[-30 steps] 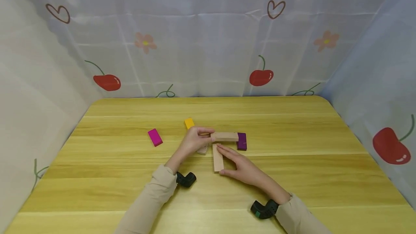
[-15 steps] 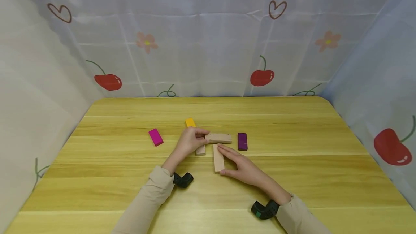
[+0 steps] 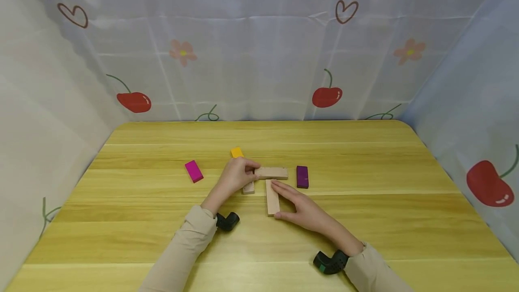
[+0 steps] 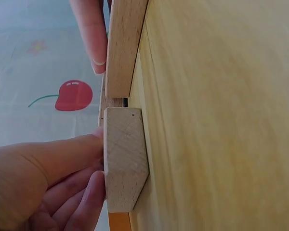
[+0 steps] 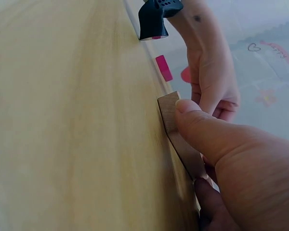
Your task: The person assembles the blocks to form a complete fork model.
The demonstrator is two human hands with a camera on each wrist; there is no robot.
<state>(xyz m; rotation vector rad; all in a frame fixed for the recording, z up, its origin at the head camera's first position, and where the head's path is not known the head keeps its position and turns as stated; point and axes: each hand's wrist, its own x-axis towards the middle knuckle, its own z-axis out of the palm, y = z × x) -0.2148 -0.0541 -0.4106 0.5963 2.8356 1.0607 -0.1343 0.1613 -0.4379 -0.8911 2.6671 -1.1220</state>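
My left hand [image 3: 233, 177] pinches the left end of a plain wooden block [image 3: 273, 173] lying crosswise on the table. Just below it, a second wooden block [image 3: 272, 199] lies lengthwise, and my right hand [image 3: 302, 211] grips this one with thumb at the near end and fingertips at the far end. The thumb's hold also shows on the block [image 5: 185, 144] in the right wrist view. A third wooden block [image 3: 248, 188] lies partly hidden beneath my left hand; its near end [image 4: 125, 159] fills the middle of the left wrist view.
Right of the crosswise block lies a purple block [image 3: 302, 177]. A yellow block [image 3: 237, 152] is partly covered behind my left hand, and a magenta block [image 3: 194, 171] lies farther left. A patterned curtain [image 3: 251, 66] rises beyond the wooden table [image 3: 365, 161].
My left hand has drawn the crosswise block leftward, away from the purple block, and down toward the lengthwise block. The third block has shifted slightly left. My right hand has stayed in place.
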